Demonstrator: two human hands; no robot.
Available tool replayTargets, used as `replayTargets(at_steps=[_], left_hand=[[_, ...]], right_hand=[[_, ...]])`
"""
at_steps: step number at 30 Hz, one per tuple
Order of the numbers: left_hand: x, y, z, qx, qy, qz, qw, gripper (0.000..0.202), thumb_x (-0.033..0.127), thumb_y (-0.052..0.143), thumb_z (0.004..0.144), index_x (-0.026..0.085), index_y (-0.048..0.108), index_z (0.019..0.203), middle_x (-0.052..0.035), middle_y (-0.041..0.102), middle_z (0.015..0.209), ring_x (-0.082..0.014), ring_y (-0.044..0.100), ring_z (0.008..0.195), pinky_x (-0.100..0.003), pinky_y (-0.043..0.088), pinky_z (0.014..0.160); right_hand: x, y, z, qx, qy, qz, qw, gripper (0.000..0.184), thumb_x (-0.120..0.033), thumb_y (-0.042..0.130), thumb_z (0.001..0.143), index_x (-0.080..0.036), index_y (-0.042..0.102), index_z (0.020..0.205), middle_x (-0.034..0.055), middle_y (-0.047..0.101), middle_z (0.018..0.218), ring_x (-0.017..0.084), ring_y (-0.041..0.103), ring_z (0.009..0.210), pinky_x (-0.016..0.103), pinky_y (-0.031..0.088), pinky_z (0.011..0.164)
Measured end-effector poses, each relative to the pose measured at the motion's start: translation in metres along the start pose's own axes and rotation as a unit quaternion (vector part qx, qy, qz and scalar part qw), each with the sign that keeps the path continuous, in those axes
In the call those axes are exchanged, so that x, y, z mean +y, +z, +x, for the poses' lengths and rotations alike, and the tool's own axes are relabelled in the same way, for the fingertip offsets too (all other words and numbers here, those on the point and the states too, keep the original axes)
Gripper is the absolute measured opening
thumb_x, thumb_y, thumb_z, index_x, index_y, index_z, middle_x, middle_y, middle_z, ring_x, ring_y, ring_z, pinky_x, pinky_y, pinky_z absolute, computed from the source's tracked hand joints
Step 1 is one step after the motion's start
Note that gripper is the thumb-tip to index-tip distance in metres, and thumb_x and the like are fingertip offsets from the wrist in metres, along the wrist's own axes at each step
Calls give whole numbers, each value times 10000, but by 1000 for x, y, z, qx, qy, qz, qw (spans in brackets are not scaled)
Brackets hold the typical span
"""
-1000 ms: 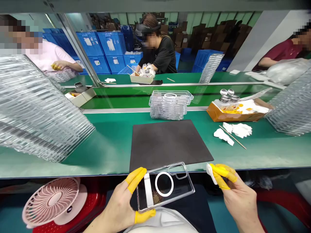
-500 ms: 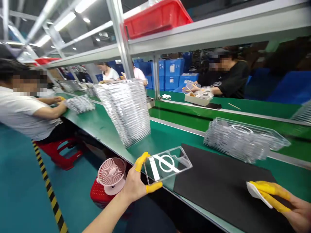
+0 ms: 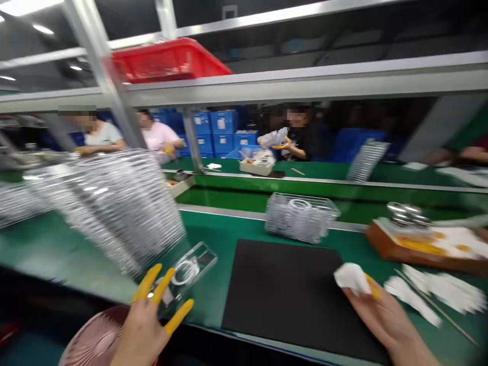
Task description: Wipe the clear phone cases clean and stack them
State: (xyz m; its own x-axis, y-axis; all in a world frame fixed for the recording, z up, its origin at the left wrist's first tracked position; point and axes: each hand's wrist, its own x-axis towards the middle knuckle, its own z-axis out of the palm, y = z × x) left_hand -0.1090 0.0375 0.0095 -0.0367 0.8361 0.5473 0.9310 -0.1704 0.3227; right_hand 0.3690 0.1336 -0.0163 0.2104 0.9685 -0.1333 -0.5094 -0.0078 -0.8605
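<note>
My left hand [image 3: 149, 310], with yellow finger cots, has its fingers spread just beside a clear phone case [image 3: 198, 264] with a white ring on it. The case lies on the green bench top, left of a black mat [image 3: 282, 295]; whether a fingertip still touches it is blurred. In my right hand [image 3: 381, 307] a folded white wiping cloth [image 3: 353, 278] is pinched, over the right edge of the mat. A tall stack of clear cases [image 3: 125, 203] leans at the left, and a smaller pile of cases [image 3: 299, 218] sits behind the mat.
White cloths [image 3: 442, 287] and a thin stick [image 3: 438, 310] lie at the right. Behind them is a brown tray [image 3: 385, 244] with yellow finger cots and metal balls. A pink fan [image 3: 95, 338] stands below the bench edge. Co-workers sit across the bench. Overhead runs a shelf with a red bin [image 3: 163, 63].
The view has swung right. My left hand has lowered the phone case from the air to the bench and its fingers have spread. My right hand keeps the cloth, now turned palm up.
</note>
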Motion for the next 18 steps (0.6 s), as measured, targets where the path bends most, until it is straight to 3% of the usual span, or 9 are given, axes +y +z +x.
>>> replayTargets(at_steps=[3,7,11,14,16,18], left_hand=[[35,3,41,-26,157,-32,987,440,318,471,972,290,405,1406,-86,544,1333,-302,483,1304,-474,499,1029],[114,20,122,-12,319,-25,947,472,349,542,950,181,461,1384,-130,590,1292,-316,489,1296,-462,461,1065],[172,66,201,-86,350,1,933,496,415,381,999,92,508,1354,-190,530,1380,-352,429,1333,-555,355,1111],[185,98,245,-108,350,0,931,456,416,366,996,118,638,1210,-169,675,1108,-333,590,1124,-530,494,964],[187,105,264,-112,350,-9,930,416,413,395,986,151,705,1071,-125,690,926,-285,642,951,-453,559,847],[187,98,273,-104,352,-25,930,391,402,403,983,168,714,1023,-98,675,889,-246,639,894,-397,568,817]], right_hand=[[-8,10,-6,-1,-8,46,999,349,-348,911,467,-209,648,650,-2,634,677,161,600,684,332,557,756],[-10,21,-2,-14,-24,71,997,297,-359,877,569,-211,670,722,-3,641,746,165,598,741,358,541,805],[-14,22,-6,-21,-27,72,997,307,-352,882,556,-215,685,747,5,645,772,168,593,720,348,543,744],[-15,27,-10,-15,-36,36,999,346,-454,867,559,-214,687,730,22,654,770,181,600,716,362,541,720],[-14,32,-13,-10,-51,-7,999,406,-547,838,564,-210,692,738,40,662,772,196,609,723,384,538,723],[-16,35,-16,-1,-73,-64,995,466,-619,801,566,-203,697,749,59,669,762,214,613,712,406,531,716]])
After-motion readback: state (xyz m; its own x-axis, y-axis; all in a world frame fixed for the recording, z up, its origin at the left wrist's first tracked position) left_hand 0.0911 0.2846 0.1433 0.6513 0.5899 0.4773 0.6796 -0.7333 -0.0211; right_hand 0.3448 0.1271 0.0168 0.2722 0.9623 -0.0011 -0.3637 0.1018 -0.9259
